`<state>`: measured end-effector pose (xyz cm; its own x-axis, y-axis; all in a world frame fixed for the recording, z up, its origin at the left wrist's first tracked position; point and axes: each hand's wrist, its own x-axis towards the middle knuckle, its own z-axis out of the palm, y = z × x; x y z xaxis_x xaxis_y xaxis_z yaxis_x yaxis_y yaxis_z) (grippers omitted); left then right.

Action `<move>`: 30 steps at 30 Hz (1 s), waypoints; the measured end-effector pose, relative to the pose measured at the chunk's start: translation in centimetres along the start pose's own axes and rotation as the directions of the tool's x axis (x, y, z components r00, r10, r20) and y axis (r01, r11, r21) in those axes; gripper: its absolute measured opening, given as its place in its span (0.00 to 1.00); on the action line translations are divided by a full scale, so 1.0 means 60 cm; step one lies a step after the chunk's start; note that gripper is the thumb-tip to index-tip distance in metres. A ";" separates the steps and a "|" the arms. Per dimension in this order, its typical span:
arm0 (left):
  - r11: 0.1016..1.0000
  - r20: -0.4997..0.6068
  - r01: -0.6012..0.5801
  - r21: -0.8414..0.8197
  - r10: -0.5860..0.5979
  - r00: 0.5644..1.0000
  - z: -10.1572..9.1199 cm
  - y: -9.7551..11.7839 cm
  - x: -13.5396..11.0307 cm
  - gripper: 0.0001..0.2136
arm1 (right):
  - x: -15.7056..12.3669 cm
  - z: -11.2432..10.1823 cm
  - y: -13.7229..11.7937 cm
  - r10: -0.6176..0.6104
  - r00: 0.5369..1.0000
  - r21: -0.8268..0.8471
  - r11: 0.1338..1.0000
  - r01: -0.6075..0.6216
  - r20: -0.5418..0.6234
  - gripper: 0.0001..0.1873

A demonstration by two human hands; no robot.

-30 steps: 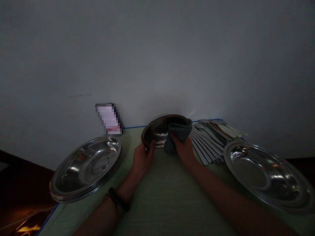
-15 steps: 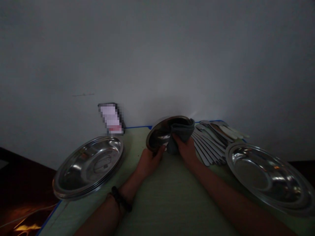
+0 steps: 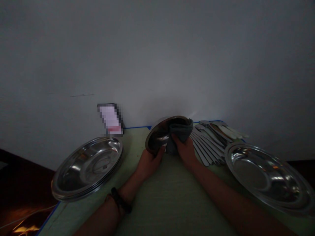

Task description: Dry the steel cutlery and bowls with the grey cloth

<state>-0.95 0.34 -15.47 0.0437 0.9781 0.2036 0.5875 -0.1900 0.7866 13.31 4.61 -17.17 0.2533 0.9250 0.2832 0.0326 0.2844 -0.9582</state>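
A steel plate [image 3: 157, 134] stands tilted on its edge at the far middle of the table. My left hand [image 3: 149, 162] grips its lower rim with curled fingers. My right hand [image 3: 185, 150] is closed on a dark grey cloth [image 3: 180, 131], which is draped over the plate's right rim and pressed against its inner face. A dark band sits on my left wrist.
A stack of steel plates [image 3: 86, 167] lies at the left and another steel plate [image 3: 268, 177] at the right. Several flat steel utensils [image 3: 211, 141] are fanned out behind my right hand. A blurred-out object [image 3: 110, 118] leans on the grey wall. The table has a pale green cover [image 3: 169, 200].
The plate has been turned a little in my left hand, whose grip shifted right along the lower rim. The cloth stays on the plate's right side.
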 end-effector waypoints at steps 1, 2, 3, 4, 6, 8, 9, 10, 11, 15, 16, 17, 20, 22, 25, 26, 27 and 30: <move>1.000 0.003 -0.003 -0.001 0.003 1.000 0.000 -0.001 0.000 0.14 | 0.000 0.000 0.001 0.004 1.000 0.002 1.000 -0.004 0.000 0.22; 1.000 0.005 -0.005 0.002 0.005 1.000 0.000 -0.002 0.000 0.14 | 0.001 0.000 0.001 0.009 1.000 0.001 1.000 -0.009 0.000 0.23; 1.000 0.006 -0.007 0.007 0.007 1.000 0.001 -0.003 0.000 0.14 | 0.001 0.000 0.001 0.011 1.000 -0.001 1.000 -0.011 -0.003 0.23; 1.000 0.008 -0.005 0.015 0.005 1.000 0.001 -0.005 0.000 0.15 | 0.001 0.000 0.002 0.011 1.000 -0.006 1.000 -0.011 -0.004 0.23; 1.000 0.009 0.008 0.020 -0.008 1.000 0.002 -0.006 0.000 0.16 | 0.001 0.000 0.001 0.010 1.000 -0.017 1.000 -0.010 -0.008 0.23; 1.000 0.010 0.019 0.005 -0.019 1.000 0.003 -0.006 -0.001 0.16 | 0.001 0.000 0.000 0.016 1.000 -0.029 0.999 -0.017 -0.009 0.23; 1.000 0.009 0.020 -0.004 -0.020 1.000 0.003 -0.004 -0.001 0.16 | 0.001 -0.001 0.000 0.020 1.000 -0.034 0.999 -0.020 -0.006 0.23; 1.000 0.004 0.018 -0.012 -0.018 1.000 0.002 -0.002 -0.001 0.15 | 0.001 -0.001 0.000 0.023 1.000 -0.037 0.999 -0.023 -0.003 0.23; 1.000 -0.001 0.014 -0.016 -0.014 1.000 0.002 0.000 -0.002 0.15 | 0.001 -0.001 0.000 0.024 1.000 -0.037 0.999 -0.024 0.000 0.23; 1.000 -0.015 0.006 -0.025 -0.007 1.000 0.000 0.005 -0.003 0.14 | 0.001 -0.001 0.003 0.026 1.000 -0.011 1.000 -0.026 0.004 0.23; 1.000 -0.016 0.003 -0.027 -0.003 1.000 0.000 0.005 -0.003 0.13 | 0.001 0.000 0.003 0.027 1.000 -0.007 1.000 -0.027 0.005 0.23; 1.000 -0.017 0.000 -0.027 -0.001 1.000 0.001 0.004 -0.003 0.13 | 0.001 0.000 0.003 0.029 1.000 -0.008 1.000 -0.029 0.006 0.23; 1.000 -0.017 -0.006 -0.024 0.006 1.000 0.002 0.000 -0.002 0.13 | 0.001 -0.001 0.002 0.034 0.999 -0.022 0.999 -0.033 0.009 0.22; 1.000 -0.020 -0.015 -0.022 0.015 1.000 0.002 -0.003 -0.002 0.13 | 0.001 -0.002 0.001 0.029 0.999 -0.030 0.999 -0.029 0.015 0.21; 1.000 -0.020 -0.020 -0.021 0.020 1.000 0.002 -0.003 -0.002 0.12 | 0.001 -0.002 0.001 0.002 1.000 -0.035 0.999 -0.002 0.022 0.22; 1.000 -0.019 -0.020 -0.022 0.020 1.000 0.002 -0.003 -0.002 0.12 | 0.002 -0.002 0.002 -0.003 1.000 -0.035 0.999 0.003 0.023 0.22; 1.000 -0.018 -0.021 -0.023 0.021 1.000 0.002 -0.002 -0.002 0.12 | 0.002 -0.002 0.002 -0.002 1.000 -0.034 0.999 0.003 0.023 0.22; 0.999 -0.028 -0.025 -0.026 0.025 0.999 0.001 0.000 -0.002 0.11 | 0.002 -0.001 0.005 0.011 1.000 -0.028 1.000 -0.010 0.026 0.22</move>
<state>-0.90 0.23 -15.50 0.0355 0.9704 0.2391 0.5647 -0.2168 0.7963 13.40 4.79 -17.40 0.2284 0.9343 0.2737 0.0574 0.2677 -0.9618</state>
